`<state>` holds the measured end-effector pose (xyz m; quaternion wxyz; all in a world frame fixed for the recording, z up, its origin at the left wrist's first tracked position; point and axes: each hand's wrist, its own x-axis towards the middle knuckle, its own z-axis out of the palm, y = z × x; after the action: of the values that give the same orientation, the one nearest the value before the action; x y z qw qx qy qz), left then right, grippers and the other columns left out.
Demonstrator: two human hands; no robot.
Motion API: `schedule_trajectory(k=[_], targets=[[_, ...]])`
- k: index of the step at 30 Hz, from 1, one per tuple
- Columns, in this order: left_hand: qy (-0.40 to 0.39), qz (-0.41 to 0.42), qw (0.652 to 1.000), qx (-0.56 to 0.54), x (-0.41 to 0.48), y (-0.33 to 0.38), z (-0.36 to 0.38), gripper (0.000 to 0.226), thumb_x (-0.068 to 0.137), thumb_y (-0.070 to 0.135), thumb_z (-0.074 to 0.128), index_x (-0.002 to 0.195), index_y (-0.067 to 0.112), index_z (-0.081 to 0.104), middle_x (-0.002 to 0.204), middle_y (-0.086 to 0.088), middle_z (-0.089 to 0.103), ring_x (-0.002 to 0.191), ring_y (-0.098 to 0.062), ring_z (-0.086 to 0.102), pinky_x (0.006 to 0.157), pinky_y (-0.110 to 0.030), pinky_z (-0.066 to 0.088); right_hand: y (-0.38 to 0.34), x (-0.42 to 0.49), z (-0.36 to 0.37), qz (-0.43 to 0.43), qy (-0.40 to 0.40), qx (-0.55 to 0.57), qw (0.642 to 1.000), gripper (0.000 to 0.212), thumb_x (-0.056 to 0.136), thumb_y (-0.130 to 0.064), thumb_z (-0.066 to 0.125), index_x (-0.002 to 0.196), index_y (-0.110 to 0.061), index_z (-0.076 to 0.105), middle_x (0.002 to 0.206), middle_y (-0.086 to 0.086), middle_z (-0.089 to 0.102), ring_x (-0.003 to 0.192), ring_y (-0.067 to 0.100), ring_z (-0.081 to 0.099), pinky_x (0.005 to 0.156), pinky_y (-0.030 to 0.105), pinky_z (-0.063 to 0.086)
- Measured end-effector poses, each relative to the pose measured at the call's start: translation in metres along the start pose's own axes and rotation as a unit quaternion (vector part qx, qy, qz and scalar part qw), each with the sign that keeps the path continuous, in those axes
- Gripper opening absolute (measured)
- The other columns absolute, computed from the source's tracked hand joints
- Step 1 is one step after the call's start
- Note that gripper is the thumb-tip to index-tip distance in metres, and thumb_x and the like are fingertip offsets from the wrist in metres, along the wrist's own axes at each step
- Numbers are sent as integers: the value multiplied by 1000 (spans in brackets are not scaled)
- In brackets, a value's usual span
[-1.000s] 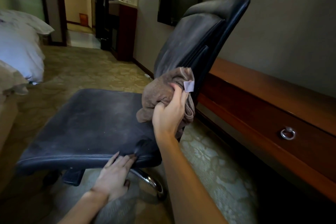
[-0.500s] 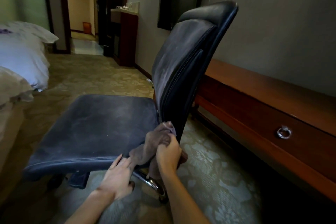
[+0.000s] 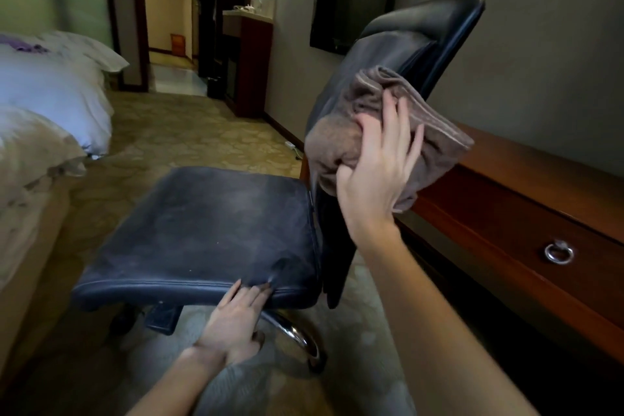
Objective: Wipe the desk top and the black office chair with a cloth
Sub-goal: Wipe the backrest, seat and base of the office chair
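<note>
**Wiping the chair back, with more still to do**

Closest to us, the left hand [image 3: 236, 321] holds the front edge of the seat [image 3: 209, 230], fingers curled on the rim. I think it keeps the black office chair [image 3: 236, 213] from rolling away.

A bit farther, the seat looks grey and dusty in patches. It does not look clean yet, so I guess it needs a wipe.

Above it, the right hand [image 3: 378, 179] is spread wide and flat, pressing the brown cloth [image 3: 358, 132] onto the chair back [image 3: 398, 54]. The cloth is bunched up and sits around the middle of the back. The top part above it looks shiny, but I cannot tell if it is clean.

To the right, the wooden counter [image 3: 526, 176] runs along the wall. The cloth is not touching it. I cannot tell if its top has been wiped.
</note>
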<state>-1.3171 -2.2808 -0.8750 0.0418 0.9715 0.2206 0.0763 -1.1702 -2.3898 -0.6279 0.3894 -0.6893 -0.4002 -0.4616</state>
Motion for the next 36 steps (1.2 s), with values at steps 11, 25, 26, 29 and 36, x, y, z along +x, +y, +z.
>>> schedule_trajectory(k=[11, 25, 26, 29, 36], targets=[[2, 26, 1000, 0, -4, -14, 13, 92, 84, 40, 55, 165, 19, 15, 168, 2, 20, 155, -14, 14, 112, -26, -34, 20, -107, 53, -79, -304, -99, 944, 72, 79, -12, 67, 149, -14, 51, 169, 5, 28, 158, 23, 18, 109, 38, 41], [-28, 31, 993, -112, -6, -16, 8, 92, 86, 36, 62, 164, 23, 16, 170, 3, 18, 156, -10, 8, 115, -26, -29, 16, -177, 51, 299, -159, 210, 917, 50, 70, -6, 50, 109, -27, 73, 92, -33, 66, 91, -16, 59, 88, 9, 45], [-19, 20, 990, -142, -11, -20, 3, 89, 87, 33, 63, 164, 22, 21, 168, 3, 24, 155, -10, 13, 119, -27, -22, 14, -175, 53, 302, -136, 217, 918, 50, 69, -3, 50, 107, -25, 73, 93, -39, 64, 92, -23, 55, 88, 4, 42], [21, -67, 976, -207, -42, -43, -10, 77, 91, 28, 62, 161, 22, 30, 164, 1, 36, 152, -13, 26, 123, -24, -5, 8, -174, 56, 329, -115, 212, 913, 53, 69, 6, 52, 110, -19, 74, 94, -36, 64, 90, -23, 53, 84, -4, 36], [-14, -307, 903, -301, -122, -117, -46, 57, 101, 25, 60, 155, 28, 42, 145, -6, 59, 124, -23, 63, 105, -39, 51, 4, -178, 52, 347, -117, 211, 906, 55, 72, 17, 50, 109, -16, 74, 94, -16, 67, 88, -17, 58, 84, -4, 35]])
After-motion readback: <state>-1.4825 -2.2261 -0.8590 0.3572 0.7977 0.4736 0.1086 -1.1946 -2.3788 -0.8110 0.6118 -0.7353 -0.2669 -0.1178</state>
